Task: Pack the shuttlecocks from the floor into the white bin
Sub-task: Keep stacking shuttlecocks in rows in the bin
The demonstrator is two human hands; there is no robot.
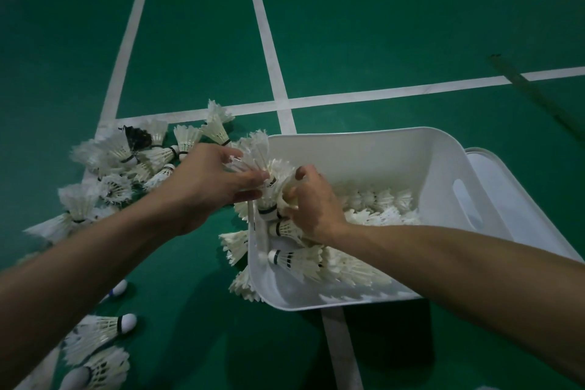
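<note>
The white bin (373, 149) stands on the green floor at centre right, with several white shuttlecocks (373, 203) lying inside. A heap of shuttlecocks (126, 161) lies on the floor to its left. My left hand (209, 180) and my right hand (311, 203) meet over the bin's left rim. Both are closed around a nested stack of shuttlecocks (262, 165), the left at its upper feathers, the right at its lower end inside the bin. More shuttlecocks (98, 336) lie near my left forearm at the bottom left.
A white lid (512, 199) lies on the floor against the bin's right side. White court lines (269, 41) cross the green floor beyond the heap. A dark scuffed strip (535, 92) runs at the far right. A few shuttlecocks (235, 247) press against the bin's left wall.
</note>
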